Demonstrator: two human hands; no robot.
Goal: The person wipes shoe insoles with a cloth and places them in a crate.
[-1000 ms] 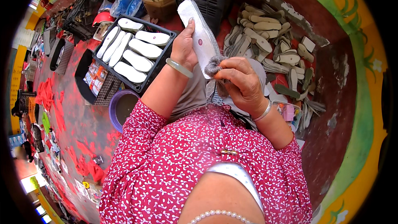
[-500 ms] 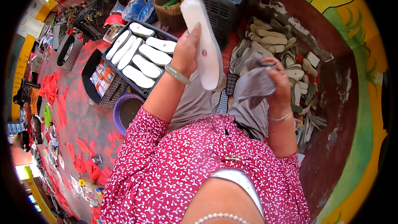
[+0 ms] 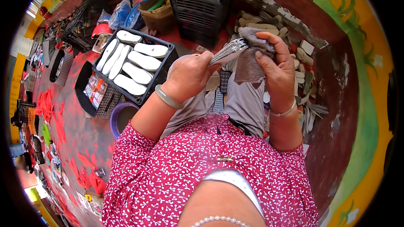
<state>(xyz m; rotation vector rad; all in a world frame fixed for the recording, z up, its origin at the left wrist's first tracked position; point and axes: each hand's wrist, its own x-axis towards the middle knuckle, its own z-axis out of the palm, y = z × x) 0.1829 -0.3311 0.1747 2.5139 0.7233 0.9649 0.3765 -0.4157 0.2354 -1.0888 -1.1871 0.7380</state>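
Now the left grip (image 3: 185, 77) pinches the sole (image 3: 228, 54), edge-on; the right grip (image 3: 278, 65) clutches the cloth (image 3: 250, 68) over its far end, hiding it. Wiping, I'd judge; another stroke calls for a steady left pinch. Crate (image 3: 165, 64) of white soles (image 3: 137, 72) left of the left grip, pile (image 3: 265, 26) beyond the right.

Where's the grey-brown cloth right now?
In the head view, the grey-brown cloth is right of centre, gripped by the right hand against the far end of the insole that the left hand holds.
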